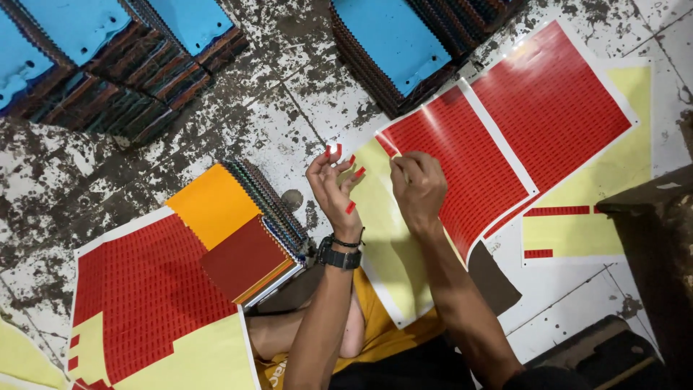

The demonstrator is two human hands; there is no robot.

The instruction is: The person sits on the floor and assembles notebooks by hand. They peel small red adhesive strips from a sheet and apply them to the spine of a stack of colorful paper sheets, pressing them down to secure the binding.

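My left hand (pixel 336 189), with a black watch on its wrist, is raised with the fingers spread, and several small red stickers (pixel 351 207) cling to its fingertips. My right hand (pixel 419 186) is curled, its fingertips pinched at the upper left corner of a red sticker sheet (pixel 469 170) on yellow backing. It seems to pinch one small sticker, though the fingers hide it. The two hands are a few centimetres apart above the bare yellow part (pixel 386 238) of that sheet.
A second red sticker sheet (pixel 556 101) lies to the right and a third (pixel 144 289) at lower left. A fanned swatch book (pixel 245 231) with orange and dark red covers lies left of my hand. Blue-topped stacks (pixel 393 36) stand at the back on a worn tiled floor (pixel 289 108). A dark box (pixel 650 238) is at right.
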